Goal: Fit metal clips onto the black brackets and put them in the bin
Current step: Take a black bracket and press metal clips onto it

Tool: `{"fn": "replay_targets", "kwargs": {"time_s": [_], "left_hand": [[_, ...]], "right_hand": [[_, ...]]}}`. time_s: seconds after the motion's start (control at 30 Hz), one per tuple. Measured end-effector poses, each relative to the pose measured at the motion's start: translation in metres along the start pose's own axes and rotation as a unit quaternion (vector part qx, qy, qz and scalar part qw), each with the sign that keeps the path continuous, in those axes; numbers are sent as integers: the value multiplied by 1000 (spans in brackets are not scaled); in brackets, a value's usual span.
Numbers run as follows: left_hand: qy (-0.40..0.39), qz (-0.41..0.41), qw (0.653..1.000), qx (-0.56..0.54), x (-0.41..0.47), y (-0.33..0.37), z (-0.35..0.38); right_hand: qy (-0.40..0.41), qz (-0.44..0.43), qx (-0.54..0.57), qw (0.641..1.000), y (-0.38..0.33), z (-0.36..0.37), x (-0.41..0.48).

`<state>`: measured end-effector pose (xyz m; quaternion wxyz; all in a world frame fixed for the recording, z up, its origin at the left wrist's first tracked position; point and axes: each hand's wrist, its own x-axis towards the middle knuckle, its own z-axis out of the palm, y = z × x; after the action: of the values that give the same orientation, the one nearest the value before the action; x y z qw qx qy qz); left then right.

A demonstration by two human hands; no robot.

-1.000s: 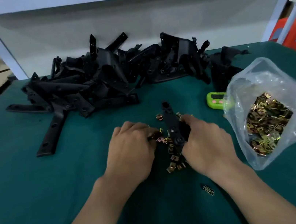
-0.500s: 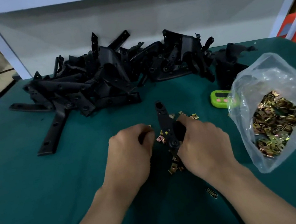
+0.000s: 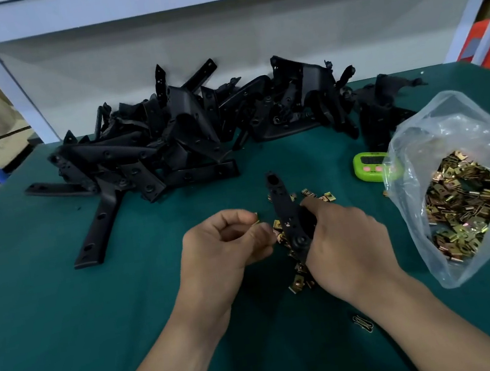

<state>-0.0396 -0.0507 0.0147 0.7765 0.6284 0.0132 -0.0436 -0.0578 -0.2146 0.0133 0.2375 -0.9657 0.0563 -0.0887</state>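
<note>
My right hand (image 3: 346,246) grips a long black bracket (image 3: 285,211) by its near end, the far end pointing away from me. My left hand (image 3: 224,248) is just left of it, with a small gold metal clip (image 3: 255,218) pinched between thumb and fingertips, a short gap from the bracket. Several loose gold clips (image 3: 299,279) lie on the green table under and around the bracket. A large heap of black brackets (image 3: 185,137) lies at the back of the table. No bin is in view.
A clear plastic bag (image 3: 450,123) full of gold clips lies open at the right. A green timer (image 3: 369,165) sits beside it. One clip (image 3: 363,323) lies alone near my right forearm. The green table (image 3: 49,310) ends at a white frame behind.
My left hand has lifted off the pile of clips with one clip pinched and turned palm-side up. My right hand has raised the bracket slightly off the table.
</note>
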Motion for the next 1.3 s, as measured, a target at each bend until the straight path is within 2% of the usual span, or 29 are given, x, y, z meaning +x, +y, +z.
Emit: {"fn": "replay_targets", "kwargs": {"time_s": [0.13,0.27,0.47,0.53,0.67,1.0,1.17,1.3], "left_hand": [[27,-2,999,39,0,0,-2],[10,0,999,43,-2,-1,-3],[9,32,999,23,-3,5,-4],[-1,20,1000,-13,-3,6,-5],[-29,-26,998,-57,-2,8,-7],[-107,-58,993,-14,-7,10,-5],[-102,-91,989,-51,-5,12,-7],[-131,-110,983,-64,-5,15,-10]], "right_hand": [[-2,0,-6,1000,-7,2,-4],[14,-6,-9,1000,-7,3,-6],[101,-1,-71,992,0,1,-2],[116,6,-77,990,1,0,-2],[98,15,-74,992,-1,2,-4],[109,35,-83,990,-1,0,-1],[128,51,-68,988,1,-2,1],[117,47,-75,989,0,-3,0]]}}
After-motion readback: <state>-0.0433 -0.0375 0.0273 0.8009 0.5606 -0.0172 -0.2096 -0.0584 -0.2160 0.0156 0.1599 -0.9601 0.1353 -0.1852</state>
